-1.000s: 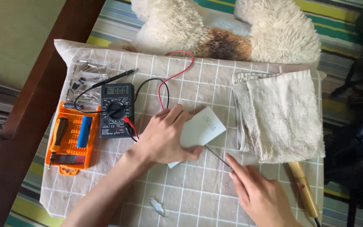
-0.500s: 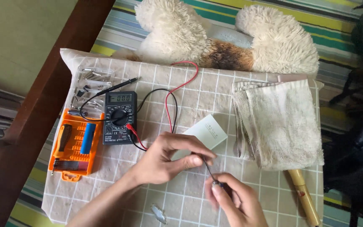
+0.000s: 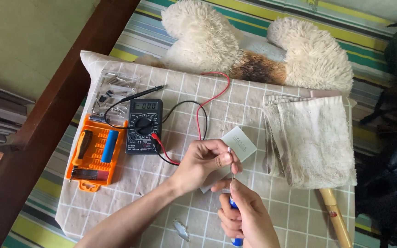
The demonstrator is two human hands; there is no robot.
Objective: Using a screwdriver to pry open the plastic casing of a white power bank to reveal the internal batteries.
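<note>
— Blue-handled screwdriver point(image 3: 234, 204): position?
— Upright above the checked table point(image 3: 281, 216); right hand point(image 3: 246, 218) closed round its handle, left hand point(image 3: 205, 163) pinching the thin metal shaft's tip, near a white card point(image 3: 240, 143).

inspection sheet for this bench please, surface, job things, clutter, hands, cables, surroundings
surface: checked cloth over a striped mat.
job's things: blue-handled screwdriver, shaft up, tip at the left fingers; white card just behind the hands.
clutter: black multimeter; orange bit case with blue cylinder; clear parts tray; folded towel; wooden handle; small metal piece.
grips: left hand pinches something small at the shaft tip; right hand wraps the screwdriver handle.
cables: red lead and black lead loop loose from the multimeter.
surroundings: fluffy fur item; dark wooden beam; dark bag.
</note>
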